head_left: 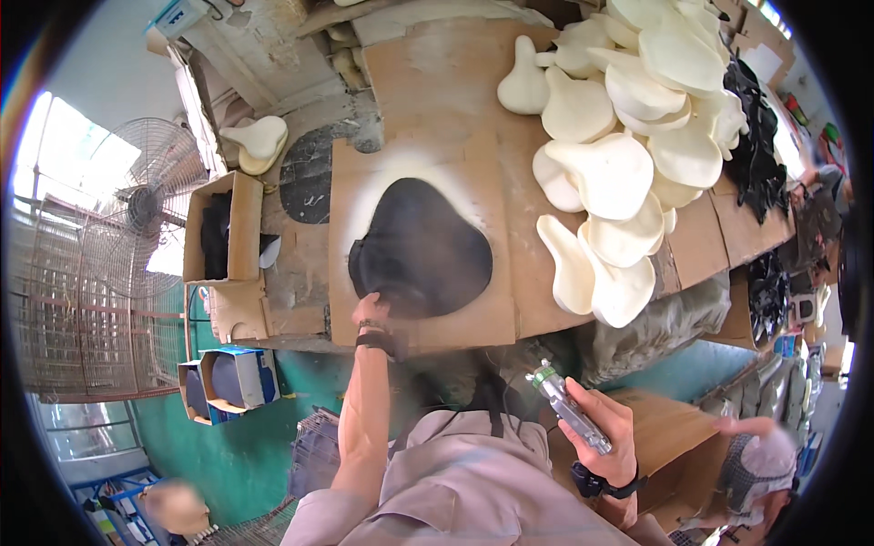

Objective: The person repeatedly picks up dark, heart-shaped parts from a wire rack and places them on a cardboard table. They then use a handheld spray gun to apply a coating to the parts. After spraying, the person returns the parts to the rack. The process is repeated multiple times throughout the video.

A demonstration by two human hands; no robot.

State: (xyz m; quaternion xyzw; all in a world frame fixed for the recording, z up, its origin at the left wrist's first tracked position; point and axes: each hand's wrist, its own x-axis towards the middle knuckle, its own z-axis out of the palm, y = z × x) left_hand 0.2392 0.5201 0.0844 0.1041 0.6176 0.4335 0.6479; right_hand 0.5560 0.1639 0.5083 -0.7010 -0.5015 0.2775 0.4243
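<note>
My left hand [371,311] is closed at the near left edge of a black saddle-shaped sheet [423,241]. The sheet lies on a cardboard square [496,314] with a whitish haze around its outline. Motion blurs the part of the sheet next to my fingers. Away to the right, off the table edge, my right hand [612,428] is wrapped round a small metal spray gun [572,408] with a green part near its tip. The gun points up and left, apart from the sheet.
Cream saddle-shaped foam pads [605,177] are heaped on the table's right, with black pieces [757,136] beyond. An open cardboard box [246,227] holding dark pieces stands left, near a caged fan [146,207]. Two pads [259,138] lie far left. A person [760,464] is at lower right.
</note>
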